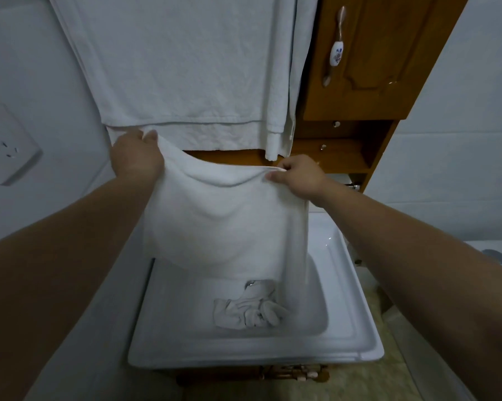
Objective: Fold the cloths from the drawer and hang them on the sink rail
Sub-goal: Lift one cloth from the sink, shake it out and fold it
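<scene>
A crumpled cloth lies in the sink, not folded yet. Above it, the left hand and right hand each pinch a top corner of a white cloth. Behind, towels already hang

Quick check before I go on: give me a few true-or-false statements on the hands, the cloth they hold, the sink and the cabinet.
1. Both hands grip the cloth by its top edge: left hand, right hand. True.
2. The sink holds nothing. False: a crumpled cloth lies in it.
3. Towels hang on the wall above the hands. True.
4. The cabinet door stands open. False: it is closed.
5. The held cloth is folded into a small square. False: it hangs spread out.
</scene>
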Available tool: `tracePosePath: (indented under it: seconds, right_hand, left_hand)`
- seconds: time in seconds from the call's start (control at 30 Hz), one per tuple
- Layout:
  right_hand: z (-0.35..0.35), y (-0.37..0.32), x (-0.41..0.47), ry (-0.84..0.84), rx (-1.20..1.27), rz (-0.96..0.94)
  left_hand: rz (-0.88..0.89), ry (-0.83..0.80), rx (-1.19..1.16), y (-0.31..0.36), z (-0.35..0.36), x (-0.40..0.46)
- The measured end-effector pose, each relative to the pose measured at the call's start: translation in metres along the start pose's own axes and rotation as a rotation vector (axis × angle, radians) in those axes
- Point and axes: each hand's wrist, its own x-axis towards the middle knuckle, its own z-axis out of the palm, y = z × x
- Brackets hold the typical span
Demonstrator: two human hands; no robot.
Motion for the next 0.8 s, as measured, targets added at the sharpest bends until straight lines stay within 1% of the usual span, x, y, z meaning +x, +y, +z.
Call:
tracePosePath:
  seconds: [0.1,0.2,0.3,0.4,0.47,0.53,0.6,0.67,0.73,0.8]
  right_hand:
    - [-0.001,-0.021,0.003,-0.040,0.028,-0.068]
    - [0.001,-0.035,0.006,-0.059,0.036,-0.096]
    - [0.005,-0.045,0.010,-0.061,0.088,-0.088]
    - [0.009,-0.053,0.011,-0.049,0.172,-0.046]
    - [0.010,-0.055,0.012,-0.070,0.244,0.002]
    - [0.007,-0.055,0.011,-0.109,0.340,0.057]
    - [0.003,-0.055,0.009,-0.159,0.431,0.121]
    - [0.000,-0.054,0.007,-0.187,0.459,0.153]
    - [0.000,-0.053,0.005,-0.185,0.484,0.149]
    - [-0.001,-0.052,0.002,-0.185,0.503,0.117]
  left_hand:
    - [0.001,-0.115,-0.120,0.000,0.010,-0.015]
    - [0.089,-0.213,-0.180,0.014,0.019,-0.034]
    - [0.182,-0.345,-0.228,0.034,0.029,-0.057]
    - [0.198,-0.433,-0.353,0.049,0.040,-0.072]
    - [0.197,-0.472,-0.394,0.055,0.043,-0.078]
    - [0.213,-0.533,-0.395,0.054,0.045,-0.080]
    - [0.228,-0.582,-0.338,0.050,0.048,-0.080]
    - [0.218,-0.532,-0.299,0.048,0.048,-0.078]
    - [0.182,-0.447,-0.345,0.049,0.047,-0.075]
    - [0.173,-0.397,-0.377,0.053,0.046,-0.072]
